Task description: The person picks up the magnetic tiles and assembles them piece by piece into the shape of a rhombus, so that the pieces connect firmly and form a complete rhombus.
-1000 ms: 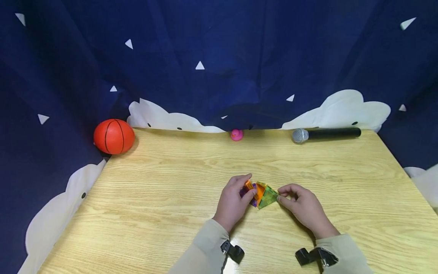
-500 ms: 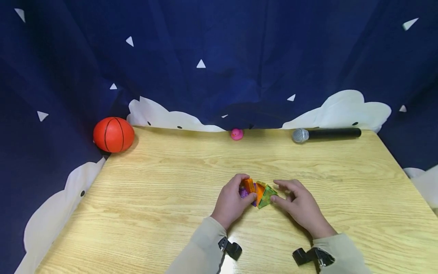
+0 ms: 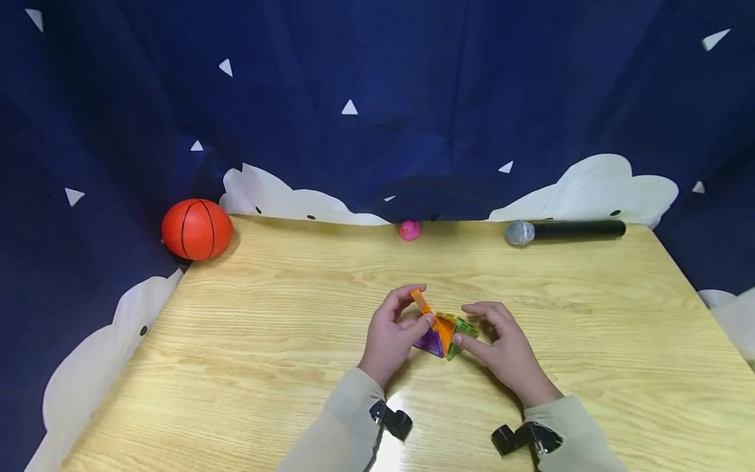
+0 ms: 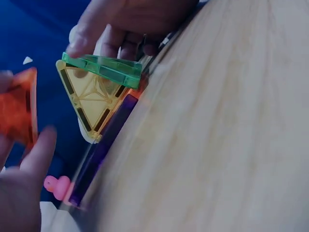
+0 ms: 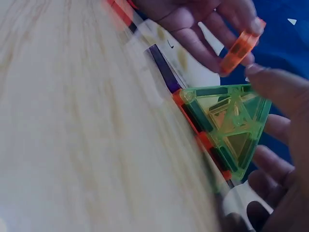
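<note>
Navy cloth with white cloud shapes (image 3: 619,180) and white triangles (image 3: 350,108) is hanging as a curtain (image 3: 389,52) behind and beside the bench (image 3: 295,314), whose pale wood is spreading across the lower view. Two beige sleeves (image 3: 336,423) are reaching in from the near edge, each wearing a black device (image 3: 395,423) at the wrist. Red and black-lined, a ball (image 3: 197,229) is sitting at the far left corner, while a microphone (image 3: 575,229) is lying along the far edge toward the right. Over the middle of the bench, the left hand (image 3: 389,337) is keeping a narrow grip, pinching a raised orange tile (image 3: 421,301) between thumb and fingers. Opposite it, the right hand (image 3: 507,351) is curving a looser grip around a green tile (image 4: 104,67), its thumb touching that tile and a gap showing between thumb and forefinger. Beneath, a lower orange tile (image 3: 445,332) is lying flat, with a purple tile (image 3: 429,343) lying along its left side. From its far side a yellow tile (image 4: 91,99) is rising at a tilt; the green one is tilting up at its right. Smallest, a pink duck (image 3: 409,230) is resting at the bench's far edge.
</note>
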